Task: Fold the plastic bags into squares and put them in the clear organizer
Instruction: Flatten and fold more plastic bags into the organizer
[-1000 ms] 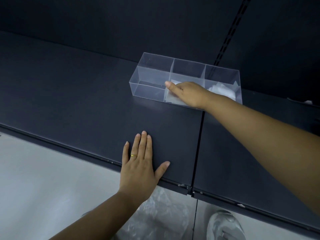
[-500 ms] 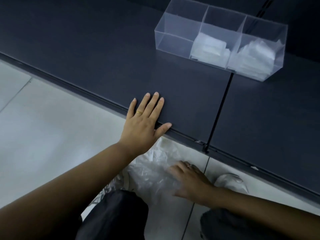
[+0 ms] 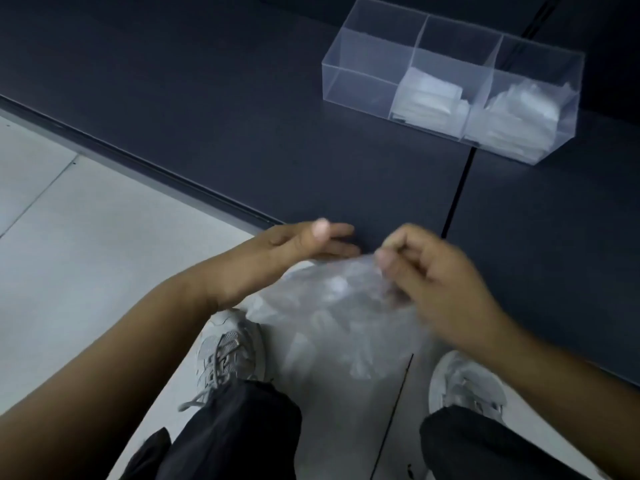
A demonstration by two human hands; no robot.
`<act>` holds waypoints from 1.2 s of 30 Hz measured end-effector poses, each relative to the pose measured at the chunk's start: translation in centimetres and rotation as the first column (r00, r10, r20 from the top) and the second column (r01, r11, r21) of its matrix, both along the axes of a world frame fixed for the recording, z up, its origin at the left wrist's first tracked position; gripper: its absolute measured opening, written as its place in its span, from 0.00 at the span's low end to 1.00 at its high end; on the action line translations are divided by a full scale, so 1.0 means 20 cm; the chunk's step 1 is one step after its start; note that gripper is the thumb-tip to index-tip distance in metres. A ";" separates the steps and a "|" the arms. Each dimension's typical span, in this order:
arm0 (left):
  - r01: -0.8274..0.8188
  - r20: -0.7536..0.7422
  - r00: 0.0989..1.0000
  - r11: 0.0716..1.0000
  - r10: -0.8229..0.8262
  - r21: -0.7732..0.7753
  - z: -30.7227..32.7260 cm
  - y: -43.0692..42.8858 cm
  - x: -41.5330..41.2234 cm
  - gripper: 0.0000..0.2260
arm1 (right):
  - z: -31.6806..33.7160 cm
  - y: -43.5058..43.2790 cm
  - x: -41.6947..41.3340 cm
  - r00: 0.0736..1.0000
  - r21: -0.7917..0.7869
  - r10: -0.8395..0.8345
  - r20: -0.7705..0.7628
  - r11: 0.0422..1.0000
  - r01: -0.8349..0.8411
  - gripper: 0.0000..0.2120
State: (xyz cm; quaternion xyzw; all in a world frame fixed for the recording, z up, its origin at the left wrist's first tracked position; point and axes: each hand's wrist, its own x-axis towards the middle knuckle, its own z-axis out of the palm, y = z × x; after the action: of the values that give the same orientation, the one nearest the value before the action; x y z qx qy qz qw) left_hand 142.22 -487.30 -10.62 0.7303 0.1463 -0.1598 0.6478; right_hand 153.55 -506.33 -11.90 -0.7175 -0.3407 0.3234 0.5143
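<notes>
A clear three-compartment organizer stands on the dark shelf at the upper right. Folded plastic bags fill its middle compartment and more folded bags its right one; the left compartment is empty. A crumpled clear plastic bag hangs in front of me over the shelf's front edge. My right hand pinches its top edge with curled fingers. My left hand reaches toward the bag with fingers stretched out, just left of the pinched edge. Both hands are motion-blurred.
The dark shelf has a front lip running diagonally and a seam between two panels. Below lie pale floor tiles, my two grey sneakers and dark trouser legs.
My right hand left the organizer, dropped to the floor pile, and has lifted a bag up to shelf height. My left hand came off the shelf and moved toward the bag.
</notes>
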 end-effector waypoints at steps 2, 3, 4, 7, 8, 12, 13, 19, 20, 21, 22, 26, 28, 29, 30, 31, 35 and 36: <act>0.032 0.007 0.999 0.993 -0.032 -0.110 0.06 -0.01 0.02 0.22 | 0.09 0.05 0.14 0.986 0.022 -0.161 -0.031 0.987 0.162 0.11; 0.004 0.005 1.000 0.993 -0.004 -0.122 0.07 -0.02 0.05 0.19 | 0.11 0.07 0.21 0.977 0.007 -0.212 -0.036 0.977 0.212 0.10; -0.058 0.002 0.998 0.993 0.058 -0.099 0.08 -0.03 0.08 0.17 | 0.12 0.07 0.27 0.967 -0.011 -0.249 -0.044 0.968 0.249 0.10; -0.332 -0.035 0.943 0.943 0.331 -0.013 0.04 -0.07 0.17 0.16 | 0.10 0.06 0.45 0.936 -0.068 -0.351 0.009 0.934 0.351 0.09; -0.397 -0.052 0.916 0.918 0.397 0.001 0.02 -0.07 0.20 0.17 | 0.09 0.04 0.52 0.916 -0.092 -0.395 0.067 0.912 0.400 0.09; -0.530 -0.120 0.840 0.848 0.529 0.027 -0.04 -0.11 0.29 0.20 | 0.09 -0.07 0.69 0.718 -0.147 -0.482 0.502 0.770 0.620 0.09; -0.544 -0.124 0.831 0.839 0.543 0.029 -0.05 -0.13 0.30 0.20 | 0.10 -0.10 0.68 0.667 -0.078 -0.478 0.571 0.777 0.624 0.10; -0.522 -0.085 0.851 0.852 0.518 -0.041 -0.07 -0.20 0.35 0.26 | 0.04 0.01 0.38 0.913 -0.195 -0.124 0.388 0.957 0.213 0.23; -0.522 -0.078 0.851 0.852 0.519 -0.039 -0.08 -0.21 0.36 0.26 | 0.00 0.03 0.36 0.916 -0.172 -0.173 0.363 0.953 0.248 0.16; -0.538 -0.066 0.842 0.842 0.536 -0.029 -0.09 -0.22 0.36 0.26 | -0.02 0.04 0.36 0.917 -0.119 -0.272 0.290 0.941 0.317 0.07; -0.574 -0.054 0.818 0.819 0.572 -0.013 -0.10 -0.22 0.37 0.25 | -0.03 0.03 0.38 0.912 -0.065 -0.367 0.182 0.921 0.384 0.02; -0.748 -0.080 0.662 0.664 0.745 -0.010 -0.10 -0.19 0.37 0.20 | -0.02 -0.07 0.47 0.840 0.027 -0.541 -0.048 0.840 0.542 0.08; -0.808 -0.104 0.589 0.587 0.801 -0.052 -0.10 -0.15 0.37 0.20 | 0.00 -0.11 0.50 0.825 0.021 -0.563 -0.039 0.825 0.564 0.07; -0.829 -0.117 0.559 0.555 0.821 -0.065 -0.10 -0.14 0.37 0.20 | 0.00 -0.13 0.51 0.822 0.015 -0.568 -0.028 0.822 0.569 0.07; -0.841 -0.133 0.541 0.537 0.830 -0.066 -0.10 -0.14 0.37 0.20 | 0.00 -0.14 0.52 0.822 0.015 -0.569 -0.015 0.822 0.570 0.07; -0.848 -0.146 0.528 0.526 0.836 -0.055 -0.11 -0.14 0.37 0.19 | 0.01 -0.14 0.52 0.825 0.024 -0.565 -0.007 0.825 0.565 0.08; -0.714 0.192 0.700 0.667 0.688 0.212 -0.09 -0.13 0.33 0.33 | 0.07 -0.12 0.53 0.883 0.094 -0.470 0.014 0.879 0.467 0.08; -0.609 0.308 0.791 0.733 0.529 0.304 -0.07 -0.11 0.34 0.42 | 0.10 -0.12 0.53 0.915 0.118 -0.404 0.019 0.909 0.399 0.08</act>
State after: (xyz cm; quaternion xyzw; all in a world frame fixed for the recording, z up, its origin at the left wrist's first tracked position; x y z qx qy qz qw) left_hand 149.00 -489.49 -12.07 0.7752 0.3263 0.1538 0.5187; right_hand 164.11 -508.69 -9.93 -0.7492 -0.2143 0.1758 0.6015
